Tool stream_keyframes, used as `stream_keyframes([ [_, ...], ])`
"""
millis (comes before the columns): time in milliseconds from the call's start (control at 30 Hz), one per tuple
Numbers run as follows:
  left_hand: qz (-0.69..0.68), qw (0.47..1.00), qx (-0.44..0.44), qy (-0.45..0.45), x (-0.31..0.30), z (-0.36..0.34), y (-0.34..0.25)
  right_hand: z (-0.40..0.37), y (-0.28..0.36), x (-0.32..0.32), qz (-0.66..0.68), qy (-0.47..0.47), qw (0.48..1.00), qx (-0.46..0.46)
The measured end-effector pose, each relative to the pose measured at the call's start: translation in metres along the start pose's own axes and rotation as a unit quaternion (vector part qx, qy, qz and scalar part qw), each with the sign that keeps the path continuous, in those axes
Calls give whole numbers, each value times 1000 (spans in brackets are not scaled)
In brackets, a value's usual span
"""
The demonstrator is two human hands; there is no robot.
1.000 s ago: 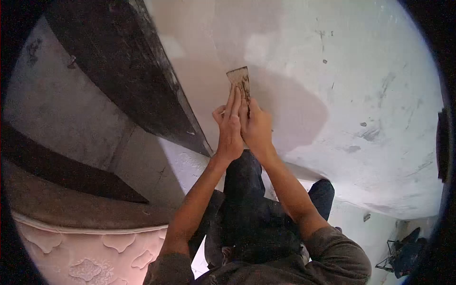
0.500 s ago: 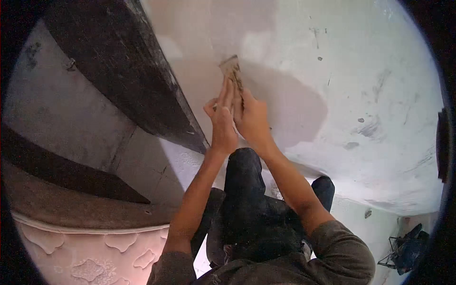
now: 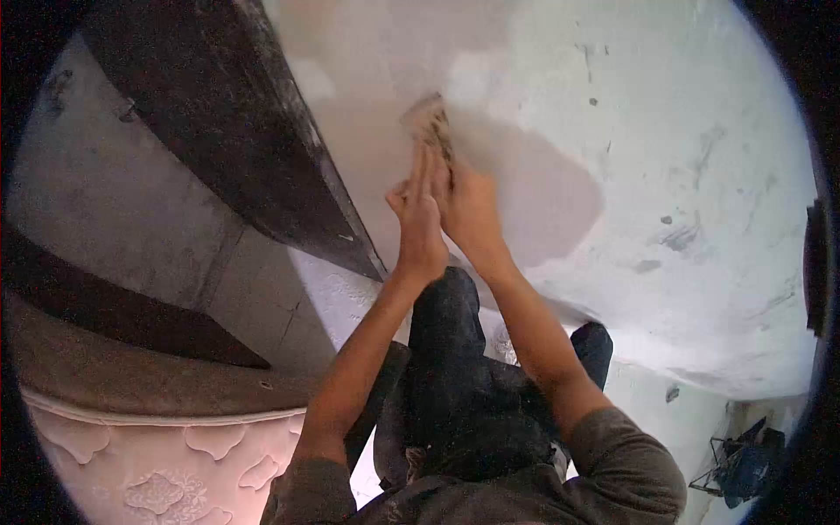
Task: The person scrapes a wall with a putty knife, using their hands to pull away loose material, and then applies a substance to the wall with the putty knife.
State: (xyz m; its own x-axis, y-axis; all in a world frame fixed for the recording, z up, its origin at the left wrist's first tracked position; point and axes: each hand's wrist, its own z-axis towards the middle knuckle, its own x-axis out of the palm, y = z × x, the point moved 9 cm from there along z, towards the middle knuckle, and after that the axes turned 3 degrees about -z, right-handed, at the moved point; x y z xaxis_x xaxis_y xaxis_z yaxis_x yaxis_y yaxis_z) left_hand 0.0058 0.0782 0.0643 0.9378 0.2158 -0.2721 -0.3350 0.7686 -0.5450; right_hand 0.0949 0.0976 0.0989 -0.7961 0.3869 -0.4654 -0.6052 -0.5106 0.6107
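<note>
A putty knife [image 3: 429,121] with a stained, slightly blurred blade lies against the wall [image 3: 542,79], over a pinkish damp-looking patch [image 3: 547,192]. Its handle is mostly hidden by the hands. My right hand [image 3: 470,206] is closed around the handle. Pressed alongside it, my left hand [image 3: 422,219] has its fingers extended along the tool toward the blade and its thumb out to the left. Whether the left fingers also wrap the handle is hidden.
A dark wooden door frame [image 3: 227,114] runs down the left of the wall. At the lower left is a pink patterned mattress [image 3: 166,464]. A dark folded object with thin metal legs [image 3: 748,459] stands at the lower right. My dark-trousered knees [image 3: 446,315] are near the wall.
Both hands and the putty knife have shifted slightly to the right, and the blade has tilted a little. The view has moved slightly.
</note>
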Motion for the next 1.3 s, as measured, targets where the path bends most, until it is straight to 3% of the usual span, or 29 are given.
stream_keyframes([
  [100,-40,997,-61,-8,-15,14,0,12,9,12,0,21,1000,-4],
  [233,70,995,-41,66,-9,8,-12,0,14,-4,-34,-4,999,-27],
  [400,12,998,-46,41,-7,7,-7,-1,7,-6,-10,6,999,40],
  [567,2,998,-39,55,-6,11,-15,5,4,-2,-21,-1,1000,18],
  [633,5,996,-84,33,-11,16,-10,3,5,1,-21,4,1000,8],
  [700,-2,997,-62,47,-15,17,-15,9,11,6,-31,34,999,7],
  [800,6,998,-39,58,-13,12,-14,0,12,-13,24,-1,999,41],
  [967,21,999,-35,31,-12,11,-5,2,5,4,-30,28,999,30],
  [1033,32,994,-29,103,-12,11,-11,4,12,-1,-39,28,998,35],
  [1100,24,997,-30,65,-12,18,-23,1,9,-11,34,36,997,60],
  [1133,7,999,-40,33,-13,16,-28,5,6,-3,31,42,997,58],
  [1300,44,996,-42,70,-17,12,-14,9,10,12,-40,31,999,-14],
])
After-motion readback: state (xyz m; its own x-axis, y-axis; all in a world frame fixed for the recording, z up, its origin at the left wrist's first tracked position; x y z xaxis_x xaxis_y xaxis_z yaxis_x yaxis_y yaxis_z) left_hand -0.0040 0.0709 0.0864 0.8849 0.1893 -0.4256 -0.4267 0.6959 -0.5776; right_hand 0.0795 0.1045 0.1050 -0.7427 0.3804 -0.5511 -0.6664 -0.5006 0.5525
